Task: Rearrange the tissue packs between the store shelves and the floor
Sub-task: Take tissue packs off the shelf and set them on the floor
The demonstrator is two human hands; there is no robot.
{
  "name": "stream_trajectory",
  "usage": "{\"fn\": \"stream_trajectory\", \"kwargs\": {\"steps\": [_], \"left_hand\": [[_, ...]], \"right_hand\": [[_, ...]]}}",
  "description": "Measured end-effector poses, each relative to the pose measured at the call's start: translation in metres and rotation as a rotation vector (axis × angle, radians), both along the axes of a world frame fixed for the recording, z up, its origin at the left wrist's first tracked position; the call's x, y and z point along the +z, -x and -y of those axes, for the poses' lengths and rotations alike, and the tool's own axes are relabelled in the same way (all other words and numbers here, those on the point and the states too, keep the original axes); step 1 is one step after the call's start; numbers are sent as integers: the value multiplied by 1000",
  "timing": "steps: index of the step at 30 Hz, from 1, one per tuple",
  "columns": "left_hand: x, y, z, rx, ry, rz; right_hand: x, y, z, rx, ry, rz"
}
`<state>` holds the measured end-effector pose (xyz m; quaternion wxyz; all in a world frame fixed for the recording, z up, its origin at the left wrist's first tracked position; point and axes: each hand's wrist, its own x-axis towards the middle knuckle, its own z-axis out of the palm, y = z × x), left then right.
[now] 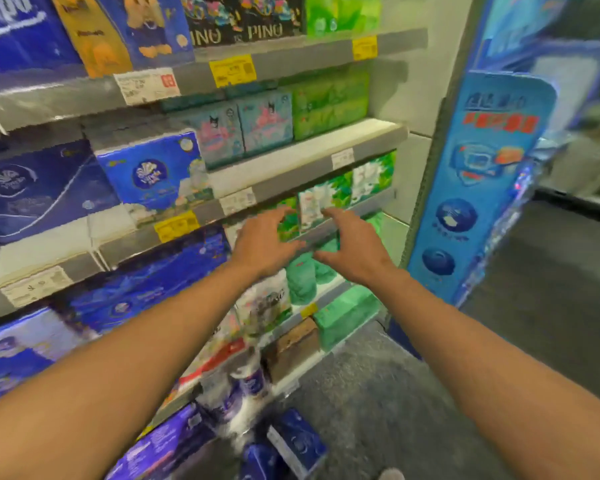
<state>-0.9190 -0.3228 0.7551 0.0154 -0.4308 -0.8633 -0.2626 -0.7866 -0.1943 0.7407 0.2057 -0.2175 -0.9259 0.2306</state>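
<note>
Both my arms reach toward the store shelves. My left hand (265,242) and my right hand (352,249) hover side by side, fingers spread and relaxed, in front of a green-and-white tissue pack (321,200) on the third shelf (281,192). Neither hand holds anything; whether the fingertips touch the pack is unclear in the blur. Green roll packs (302,278) sit on the shelf just below my hands. On the floor near my feet lie dark blue tissue packs (297,441) and a white-and-blue roll pack (232,393).
Blue tissue packs (45,188) fill the shelves at the left. Teal and green packs (267,123) stand on the shelf above. A blue promotional display stand (475,188) rises at the right. Grey floor (378,393) stretches right and forward.
</note>
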Motion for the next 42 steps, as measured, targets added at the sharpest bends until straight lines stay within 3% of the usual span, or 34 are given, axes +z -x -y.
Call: {"fn": "stream_trajectory", "kwargs": {"steps": [11, 17, 21, 26, 33, 42], "left_hand": [[-85, -354, -126, -657, 154, 261], [-156, -610, -156, -1030, 397, 271], [-194, -749, -152, -1228, 507, 336], [-231, -856, -158, -1411, 623, 334], [-310, -924, -222, -1543, 790, 208], [-477, -984, -354, -1598, 940, 132]], "right_hand": [[-100, -410, -15, -672, 197, 23], [-164, -670, 30, -1129, 396, 5], [-193, -795, 71, -1353, 478, 15], [-221, -872, 95, -1544, 594, -26], [-291, -911, 52, -1740, 749, 15], [-469, -940, -75, -1846, 996, 20]]}}
